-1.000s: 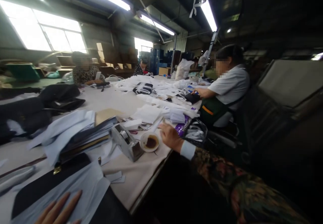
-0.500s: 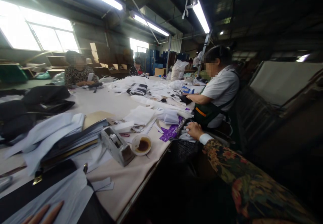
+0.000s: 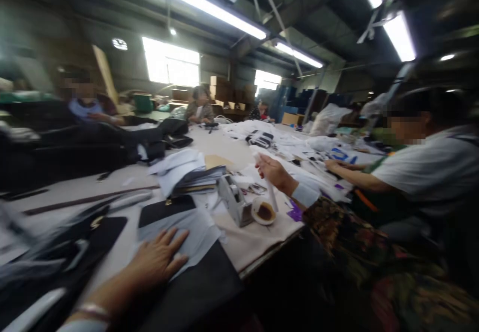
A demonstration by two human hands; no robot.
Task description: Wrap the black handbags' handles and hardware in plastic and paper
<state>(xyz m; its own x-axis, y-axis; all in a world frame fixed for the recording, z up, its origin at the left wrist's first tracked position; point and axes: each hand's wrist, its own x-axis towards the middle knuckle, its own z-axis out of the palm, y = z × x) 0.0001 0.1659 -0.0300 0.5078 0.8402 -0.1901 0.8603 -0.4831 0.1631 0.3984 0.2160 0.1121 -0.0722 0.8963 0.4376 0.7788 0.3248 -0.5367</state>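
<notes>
My left hand (image 3: 160, 254) lies flat with its fingers spread on a thin white sheet (image 3: 202, 227). Beneath that sheet is a black bag-like piece (image 3: 202, 284) with a small gold-coloured fitting near its top edge. My right hand (image 3: 277, 172) is raised over the table, its fingers closed on a thin white strip (image 3: 273, 197) whose lower part hangs below the hand. Blur hides what the strip is made of. Just below it are a white bowl (image 3: 274, 219) of brown liquid and a grey tape dispenser (image 3: 234, 200).
A stack of papers (image 3: 179, 165) stands behind the dispenser. Black bags (image 3: 86, 147) cover the left side. White material (image 3: 243, 130) is heaped farther back. A co-worker in a white shirt (image 3: 422, 172) sits close on the right; other people sit across the table.
My right hand has come up from the pile of white pieces at the table's right edge, now with a white strip. The view has turned left, showing more of my left hand.
</notes>
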